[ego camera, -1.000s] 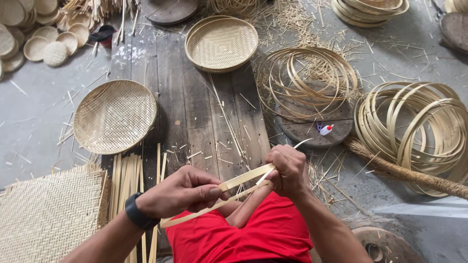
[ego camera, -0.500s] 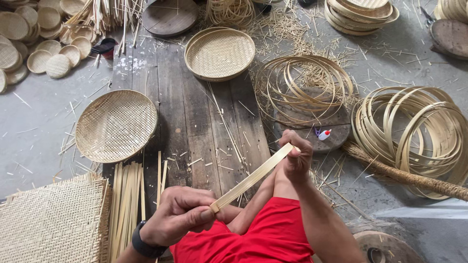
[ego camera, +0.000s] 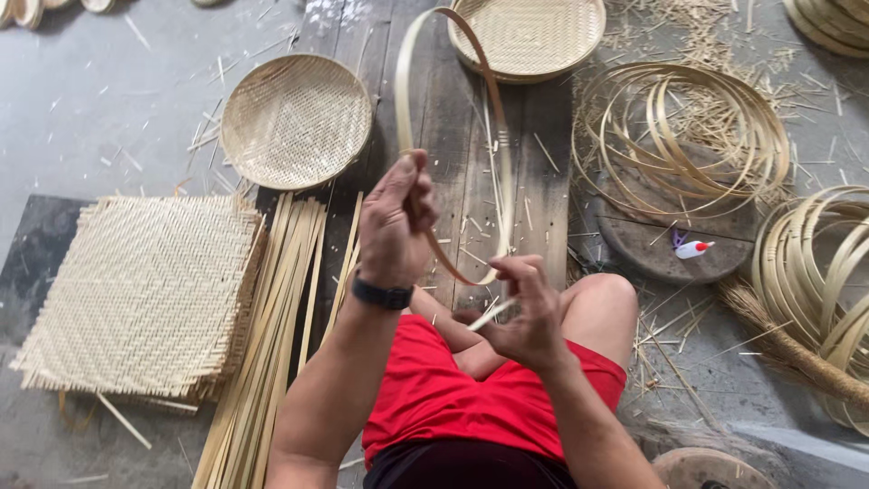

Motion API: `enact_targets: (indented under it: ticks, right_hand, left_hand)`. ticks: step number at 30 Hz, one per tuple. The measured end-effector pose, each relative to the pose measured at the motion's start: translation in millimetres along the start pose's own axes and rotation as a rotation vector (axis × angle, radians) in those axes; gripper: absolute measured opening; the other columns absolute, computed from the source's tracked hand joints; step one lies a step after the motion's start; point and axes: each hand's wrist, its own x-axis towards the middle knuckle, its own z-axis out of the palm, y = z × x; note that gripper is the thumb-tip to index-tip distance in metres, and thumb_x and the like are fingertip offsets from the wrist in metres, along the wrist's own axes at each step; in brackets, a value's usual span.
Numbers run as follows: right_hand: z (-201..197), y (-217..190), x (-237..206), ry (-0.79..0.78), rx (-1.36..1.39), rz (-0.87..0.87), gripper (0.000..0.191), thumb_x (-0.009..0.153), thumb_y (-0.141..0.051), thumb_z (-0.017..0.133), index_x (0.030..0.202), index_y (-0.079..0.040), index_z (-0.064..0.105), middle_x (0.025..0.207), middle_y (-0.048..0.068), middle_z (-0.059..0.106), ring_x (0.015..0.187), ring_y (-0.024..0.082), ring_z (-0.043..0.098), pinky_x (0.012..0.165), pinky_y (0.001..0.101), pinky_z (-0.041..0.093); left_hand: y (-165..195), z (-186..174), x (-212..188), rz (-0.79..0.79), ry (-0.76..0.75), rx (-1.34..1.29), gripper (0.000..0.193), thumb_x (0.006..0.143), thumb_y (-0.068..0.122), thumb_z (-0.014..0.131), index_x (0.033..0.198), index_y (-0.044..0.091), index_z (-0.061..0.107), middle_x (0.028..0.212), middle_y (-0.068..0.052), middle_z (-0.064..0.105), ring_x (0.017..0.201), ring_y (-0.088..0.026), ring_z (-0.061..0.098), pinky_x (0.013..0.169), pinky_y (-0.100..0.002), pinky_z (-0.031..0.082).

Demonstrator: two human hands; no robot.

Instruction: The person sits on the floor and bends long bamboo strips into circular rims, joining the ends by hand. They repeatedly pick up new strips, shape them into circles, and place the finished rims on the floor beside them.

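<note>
The person sits on the floor in red shorts, bending a long pale bamboo strip (ego camera: 405, 86) into a tall loop that arches up over the dark wooden floor planks (ego camera: 543, 181). The left hand (ego camera: 398, 222), with a black band at its wrist, is raised, its grip clamped on one run of the strip. The right hand (ego camera: 525, 312) sits lower, just above the knee, its grip pinched shut on the strip's other end, which sticks out past the fingers. Beyond the left hand lies a round woven bamboo tray (ego camera: 296, 119); a second, shallower round tray (ego camera: 529, 36) lies past the top of the loop. A square woven bamboo mat (ego camera: 136, 294) rests at the left, beside a bundle of straight bamboo slats (ego camera: 272, 335). To the right lie loose coiled bamboo hoops (ego camera: 679, 136).
</note>
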Motion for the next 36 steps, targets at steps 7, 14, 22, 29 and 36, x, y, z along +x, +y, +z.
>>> enact_targets:
  ticks: [7, 14, 22, 29, 36]
  right_hand:
    - [32, -3, 10, 0.078, 0.057, 0.084, 0.026, 0.084, -0.011, 0.087, 0.104, -0.003, 0.072, 0.095, 0.004, 0.068, 0.077, 0.009, 0.066, 0.066, 0.0257, 0.054]
    - [15, 37, -17, 0.293, 0.550, 0.436, 0.009, 0.098, -0.009, 0.072, 0.102, -0.002, 0.076, 0.081, 0.002, 0.071, 0.069, 0.009, 0.063, 0.059, 0.0259, 0.051]
    - [-109, 93, -35, 0.768, 0.631, 0.625, 0.010, 0.099, -0.013, 0.074, 0.094, -0.005, 0.073, 0.069, 0.003, 0.062, 0.052, 0.010, 0.053, 0.044, 0.0224, 0.035]
    - [-210, 97, -33, 1.107, 0.436, 0.628, 0.022, 0.105, -0.024, 0.073, 0.095, -0.004, 0.077, 0.065, 0.000, 0.061, 0.046, 0.005, 0.047, 0.036, 0.0182, 0.032]
    - [-233, 106, -59, 0.533, -0.794, 0.808, 0.054, 0.101, -0.051, 0.070, 0.119, 0.000, 0.069, 0.099, 0.020, 0.058, 0.089, 0.029, 0.056, 0.065, 0.0441, 0.051]
  left_hand:
    - [-14, -9, 6, -0.075, 0.142, -0.136, 0.025, 0.106, 0.019, 0.058, 0.120, 0.000, 0.066, 0.081, -0.001, 0.061, 0.064, -0.007, 0.053, 0.053, -0.021, 0.040]
    - [-7, -25, 13, -0.072, 0.299, -0.140, 0.027, 0.105, 0.019, 0.056, 0.121, -0.001, 0.063, 0.078, -0.001, 0.061, 0.062, -0.008, 0.053, 0.052, -0.021, 0.043]
    - [78, -83, 8, -0.085, 0.113, -0.456, 0.015, 0.107, 0.016, 0.059, 0.114, 0.004, 0.063, 0.076, -0.001, 0.058, 0.061, -0.010, 0.047, 0.046, -0.020, 0.037]
    - [98, -112, -18, -0.135, -0.101, -0.499, 0.019, 0.109, 0.011, 0.055, 0.114, -0.005, 0.065, 0.082, -0.006, 0.058, 0.068, -0.011, 0.046, 0.051, -0.019, 0.038]
    - [83, -109, -30, -0.053, -0.096, -0.105, 0.019, 0.112, 0.016, 0.058, 0.113, 0.001, 0.069, 0.083, -0.004, 0.061, 0.065, -0.010, 0.051, 0.052, -0.021, 0.042]
